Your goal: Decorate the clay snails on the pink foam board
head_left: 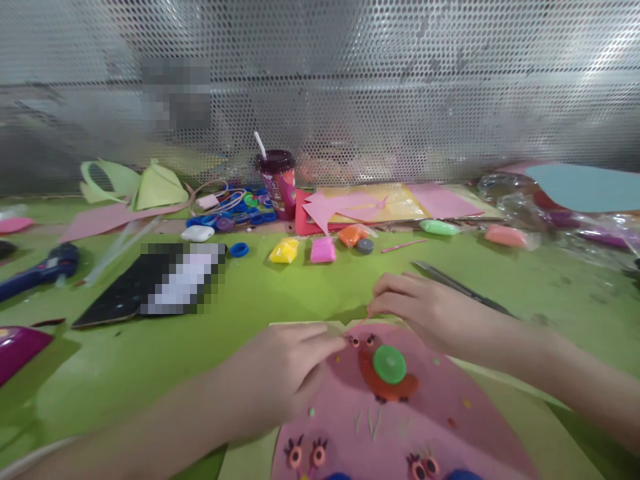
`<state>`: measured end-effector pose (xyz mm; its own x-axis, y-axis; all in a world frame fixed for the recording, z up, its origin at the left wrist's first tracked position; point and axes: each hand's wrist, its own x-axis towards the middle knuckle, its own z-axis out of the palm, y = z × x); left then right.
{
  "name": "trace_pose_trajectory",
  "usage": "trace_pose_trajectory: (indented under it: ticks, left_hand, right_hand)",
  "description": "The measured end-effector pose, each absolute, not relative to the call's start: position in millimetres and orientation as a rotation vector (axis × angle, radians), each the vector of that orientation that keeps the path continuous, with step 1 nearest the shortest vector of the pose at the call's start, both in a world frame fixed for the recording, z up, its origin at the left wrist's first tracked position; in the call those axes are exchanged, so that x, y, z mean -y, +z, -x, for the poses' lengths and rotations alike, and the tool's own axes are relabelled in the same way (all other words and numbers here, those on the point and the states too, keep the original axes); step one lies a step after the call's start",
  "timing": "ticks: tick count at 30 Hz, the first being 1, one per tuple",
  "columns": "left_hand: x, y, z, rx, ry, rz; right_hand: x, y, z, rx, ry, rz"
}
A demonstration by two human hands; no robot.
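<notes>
A pink paper sheet [425, 427], rounded at the top, lies on pale yellow paper [530, 413]. Near its top is a snail figure of red-orange clay [373, 380] with a green bottle cap [389, 365] as its shell and two small eyes [363, 341]. My left hand [295, 363] rests on the sheet's left side, its fingers together and the tips beside the snail's eyes; whatever they pinch is hidden. At the sheet's top edge my right hand [425, 307] is closed, with a thin orange strand [367, 316] at its fingertips. More eyes and blue caps show along the bottom.
A utility knife [463, 288] lies just beyond my right forearm. Clay packets [284, 251], a lidded cup with straw [278, 183] and coloured paper line the back by a perforated metal wall. On the left are a phone [130, 287] and a glue gun [45, 270].
</notes>
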<state>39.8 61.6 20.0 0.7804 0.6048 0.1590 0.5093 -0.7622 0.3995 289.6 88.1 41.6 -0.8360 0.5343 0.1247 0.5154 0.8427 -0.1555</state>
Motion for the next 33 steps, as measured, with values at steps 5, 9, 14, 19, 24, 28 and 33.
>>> trace_pose_trajectory:
  ticks: [5,9,14,19,24,28,33]
  left_hand:
    - [-61,19,-39,-0.830,0.424,-2.658]
    - [-63,19,-39,-0.833,0.387,-2.643]
    - [-63,20,-40,-0.845,0.387,-2.602]
    - [-63,20,-40,-0.845,0.368,-2.585]
    - [-64,19,-41,-0.853,0.361,-2.571]
    - [-63,20,-41,-0.871,0.340,-2.561]
    - [-63,20,-40,-0.889,0.312,-2.556]
  right_hand:
    - [-84,43,-287,2.841,-0.147,0.734]
    - [-76,46,-286,2.802,-0.276,0.744]
    - [-74,45,-282,2.787,-0.382,0.738]
    - [-74,47,-280,2.768,-0.487,0.713]
    - [-74,46,-279,2.758,-0.511,0.711]
    - [-74,43,-278,2.747,-0.523,0.701]
    - [-75,41,-278,2.743,-0.497,0.692]
